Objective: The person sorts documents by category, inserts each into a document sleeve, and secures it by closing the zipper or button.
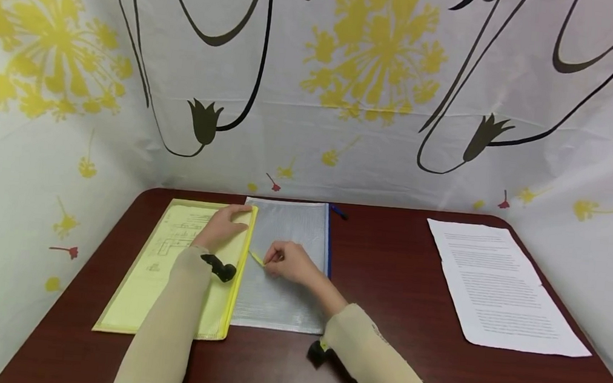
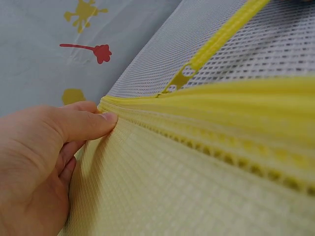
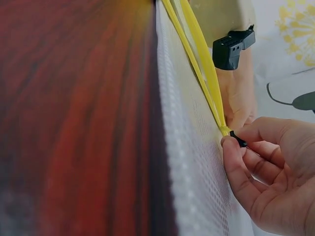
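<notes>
A yellow mesh zipper pouch (image 1: 136, 286) with a printed sheet inside lies at the left of the table. My left hand (image 1: 222, 228) pinches its zipper edge near the far right corner. In the left wrist view, the thumb (image 2: 101, 123) lies on the mesh by that corner. My right hand (image 1: 290, 262) pinches the black end (image 3: 238, 139) of the yellow zipper pull (image 1: 257, 258), stretched out to the right of the zipper. Beneath that hand is a clear mesh pouch (image 1: 275, 304) with a blue zipper edge, partly covered by the yellow pouch.
White printed sheets (image 1: 506, 288) lie at the right of the dark red table (image 1: 387, 271). A blue zipper pull (image 1: 339, 211) with a dark end sticks out at the clear pouch's far right corner. A flower-patterned curtain (image 1: 369, 160) stands behind the table and along its sides.
</notes>
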A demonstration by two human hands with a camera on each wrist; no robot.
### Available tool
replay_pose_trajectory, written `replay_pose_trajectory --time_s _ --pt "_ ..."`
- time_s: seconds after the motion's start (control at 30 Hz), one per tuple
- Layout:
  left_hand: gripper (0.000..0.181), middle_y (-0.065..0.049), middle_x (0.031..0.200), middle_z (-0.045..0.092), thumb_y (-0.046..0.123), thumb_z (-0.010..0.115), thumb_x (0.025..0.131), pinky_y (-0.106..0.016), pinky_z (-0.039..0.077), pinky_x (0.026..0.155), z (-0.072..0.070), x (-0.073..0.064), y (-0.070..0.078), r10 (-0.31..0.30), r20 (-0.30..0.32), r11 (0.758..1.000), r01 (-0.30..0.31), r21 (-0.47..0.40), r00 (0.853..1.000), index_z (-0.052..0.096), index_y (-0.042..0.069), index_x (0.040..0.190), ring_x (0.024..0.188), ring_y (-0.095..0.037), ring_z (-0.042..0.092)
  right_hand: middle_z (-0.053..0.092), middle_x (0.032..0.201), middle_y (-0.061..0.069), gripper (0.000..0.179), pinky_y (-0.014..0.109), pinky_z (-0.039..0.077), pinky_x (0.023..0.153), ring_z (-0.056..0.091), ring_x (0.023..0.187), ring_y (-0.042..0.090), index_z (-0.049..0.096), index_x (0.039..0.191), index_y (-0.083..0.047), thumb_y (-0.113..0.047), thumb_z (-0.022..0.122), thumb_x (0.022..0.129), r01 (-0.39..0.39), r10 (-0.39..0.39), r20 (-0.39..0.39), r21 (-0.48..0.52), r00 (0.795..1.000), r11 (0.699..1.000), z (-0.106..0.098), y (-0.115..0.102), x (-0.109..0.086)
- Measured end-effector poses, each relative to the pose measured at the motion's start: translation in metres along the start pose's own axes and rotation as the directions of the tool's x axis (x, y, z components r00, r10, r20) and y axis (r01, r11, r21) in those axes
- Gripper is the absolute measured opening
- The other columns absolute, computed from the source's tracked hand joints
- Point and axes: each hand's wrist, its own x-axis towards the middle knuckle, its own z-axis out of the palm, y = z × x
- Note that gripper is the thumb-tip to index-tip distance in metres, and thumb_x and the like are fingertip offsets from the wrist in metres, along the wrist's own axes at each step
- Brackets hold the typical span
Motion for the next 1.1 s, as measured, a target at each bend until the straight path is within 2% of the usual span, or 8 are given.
replay_pose_trajectory --time_s 0.23,0.47,0.6,0.77,1.1 --pt "0.05 -0.009 0.157 0.043 0.014 0.062 0.097 -0.053 0.02 0.124 0.0 0.0 -0.003 0.003 -0.004 1.0 -0.003 0.016 1.0 0.051 0.015 0.145 0.15 -0.033 0.03 0.068 0.079 0.003 0.005 0.022 0.053 0.059 0.061 0.065 0.009 0.069 0.087 -0.005 -0.002 0.07 0.084 0.015 -0.015 0.012 0.013 1.0 1.0 0.0 -0.002 -0.005" --pt "0.048 -0.008 0.152 0.049 0.011 0.064 0.096 -0.049 0.025 0.123 0.002 0.002 -0.006 0.011 -0.014 0.998 -0.012 -0.058 1.0 0.053 0.012 0.142 0.147 -0.03 0.037 0.07 0.08 0.005 0.006 0.021 0.052 0.056 0.06 0.063 0.007 0.069 0.088 -0.003 -0.002 0.068 0.083 0.072 -0.072 0.028 -0.007 0.997 0.997 -0.001 -0.003 -0.007" --pt "0.048 -0.01 0.152 0.049 0.009 0.063 0.096 -0.048 0.025 0.124 0.002 0.002 -0.006 0.022 -0.016 0.996 -0.024 -0.088 1.0 0.052 0.009 0.143 0.146 -0.031 0.038 0.07 0.081 0.007 0.007 0.021 0.054 0.056 0.061 0.062 0.007 0.069 0.089 -0.003 -0.002 0.066 0.082 0.077 -0.077 0.037 -0.01 0.996 0.997 -0.004 -0.007 -0.01" --pt "0.049 -0.009 0.154 0.047 0.01 0.062 0.097 -0.049 0.025 0.124 0.002 0.001 -0.005 -0.009 0.0 0.995 0.009 -0.103 1.0 0.051 0.011 0.145 0.147 -0.031 0.035 0.07 0.081 0.008 0.006 0.021 0.053 0.056 0.06 0.062 0.006 0.069 0.087 -0.004 -0.001 0.068 0.082 0.106 -0.106 0.051 -0.003 0.993 0.994 -0.004 -0.008 -0.013" --pt "0.049 -0.007 0.154 0.046 0.01 0.061 0.098 -0.049 0.027 0.123 0.002 0.0 -0.006 -0.027 0.01 0.992 0.028 -0.119 1.0 0.05 0.012 0.145 0.147 -0.029 0.036 0.071 0.085 0.004 0.012 0.019 0.053 0.066 0.061 0.073 0.003 0.07 0.086 -0.011 0.001 0.068 0.083 0.244 -0.243 0.11 0.0 0.964 0.97 -0.003 -0.003 -0.016"
